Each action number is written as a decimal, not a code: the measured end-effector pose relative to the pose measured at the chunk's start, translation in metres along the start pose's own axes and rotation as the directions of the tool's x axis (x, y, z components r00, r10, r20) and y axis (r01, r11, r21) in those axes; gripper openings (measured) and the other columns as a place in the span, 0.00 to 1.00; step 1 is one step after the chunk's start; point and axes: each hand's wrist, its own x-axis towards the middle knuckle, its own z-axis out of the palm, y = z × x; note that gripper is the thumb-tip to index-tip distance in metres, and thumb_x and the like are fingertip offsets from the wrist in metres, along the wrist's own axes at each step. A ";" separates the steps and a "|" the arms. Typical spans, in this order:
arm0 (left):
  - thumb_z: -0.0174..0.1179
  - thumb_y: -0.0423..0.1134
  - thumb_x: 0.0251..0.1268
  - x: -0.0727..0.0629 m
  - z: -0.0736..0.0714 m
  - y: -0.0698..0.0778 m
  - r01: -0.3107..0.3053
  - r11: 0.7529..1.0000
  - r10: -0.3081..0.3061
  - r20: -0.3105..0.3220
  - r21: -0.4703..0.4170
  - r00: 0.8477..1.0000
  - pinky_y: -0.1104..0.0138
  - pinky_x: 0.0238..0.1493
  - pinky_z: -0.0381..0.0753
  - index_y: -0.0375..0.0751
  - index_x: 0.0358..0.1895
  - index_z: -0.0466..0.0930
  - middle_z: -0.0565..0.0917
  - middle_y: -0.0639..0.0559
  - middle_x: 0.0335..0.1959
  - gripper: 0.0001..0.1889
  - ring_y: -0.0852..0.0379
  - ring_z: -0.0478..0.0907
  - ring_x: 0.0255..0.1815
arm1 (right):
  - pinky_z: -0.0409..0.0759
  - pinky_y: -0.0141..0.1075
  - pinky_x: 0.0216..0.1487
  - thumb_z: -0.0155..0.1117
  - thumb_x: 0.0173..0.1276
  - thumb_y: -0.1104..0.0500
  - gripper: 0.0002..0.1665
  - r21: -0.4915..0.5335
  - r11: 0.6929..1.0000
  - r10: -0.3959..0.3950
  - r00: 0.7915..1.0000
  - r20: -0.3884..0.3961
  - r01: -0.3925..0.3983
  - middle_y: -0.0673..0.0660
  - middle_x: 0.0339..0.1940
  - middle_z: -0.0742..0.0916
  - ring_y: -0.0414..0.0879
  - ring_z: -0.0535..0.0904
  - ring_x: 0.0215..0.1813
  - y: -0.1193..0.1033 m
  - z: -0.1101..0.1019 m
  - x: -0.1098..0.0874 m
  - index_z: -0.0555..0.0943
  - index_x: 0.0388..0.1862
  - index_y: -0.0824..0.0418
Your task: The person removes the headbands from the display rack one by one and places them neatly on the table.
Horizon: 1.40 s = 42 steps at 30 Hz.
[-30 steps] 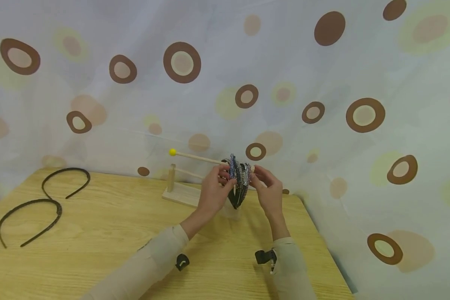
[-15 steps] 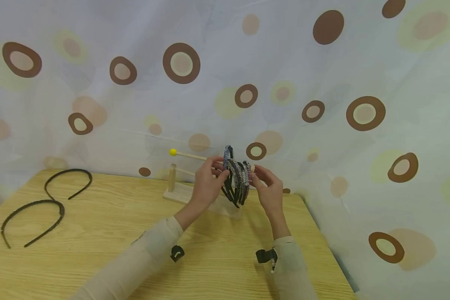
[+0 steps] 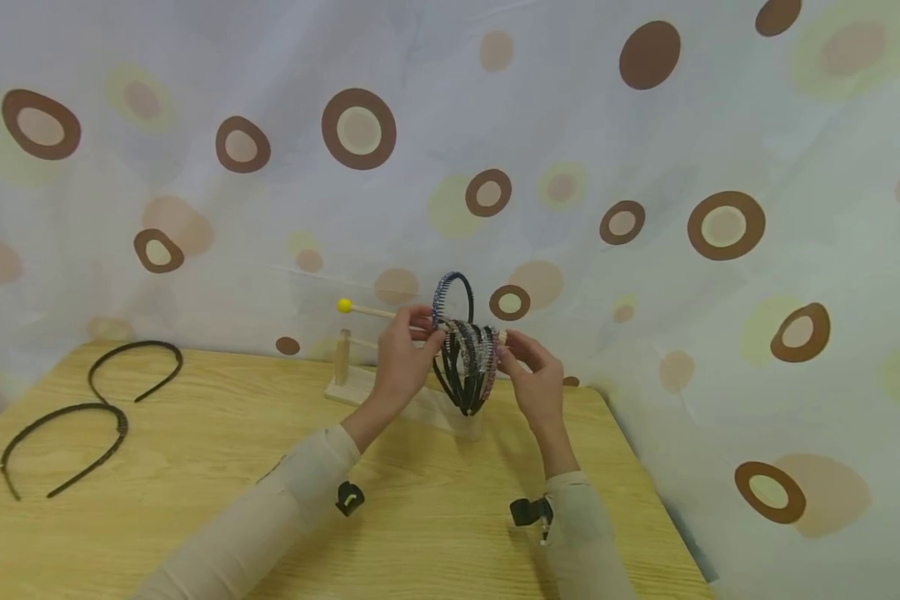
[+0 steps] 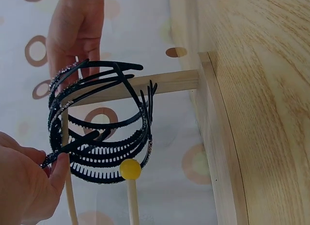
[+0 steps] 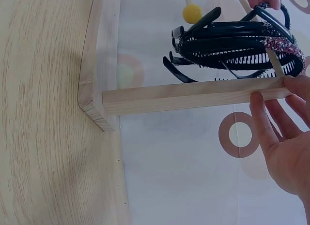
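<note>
Several black-toothed glitter headbands (image 3: 471,367) hang on the upper rod of a wooden stand (image 3: 340,358). My left hand (image 3: 403,354) pinches a blue glitter headband (image 3: 438,298) between thumb and fingers; its arch rises above the bunch. The left wrist view has this grip at the left, beside the rod. My right hand (image 3: 537,375) is at the stand's right end, beside a pink glitter headband (image 5: 281,44). In the right wrist view its thumb and fingers hold the top end of the wooden post (image 5: 193,95).
A yellow ball (image 3: 344,306) caps the upper rod's left end; another yellow ball (image 4: 130,169) tips a rod in the left wrist view. Two dark headbands (image 3: 63,408) lie on the table (image 3: 232,500) at the left. A patterned curtain (image 3: 420,208) hangs close behind the stand.
My left hand has moved left along the rod, and the blue headband has turned upward, apart from the bunch. My right hand has stayed at the post.
</note>
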 end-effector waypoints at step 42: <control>0.68 0.26 0.64 0.019 -0.027 -0.004 0.030 0.987 -0.038 -0.049 -0.155 0.998 0.63 0.41 0.87 0.31 0.56 0.71 0.79 0.39 0.46 0.20 0.43 0.83 0.47 | 0.84 0.48 0.50 0.66 0.72 0.70 0.22 0.008 1.000 -0.003 1.000 0.013 0.003 0.71 0.55 0.84 0.65 0.82 0.54 -0.006 -0.003 -0.003 0.78 0.63 0.75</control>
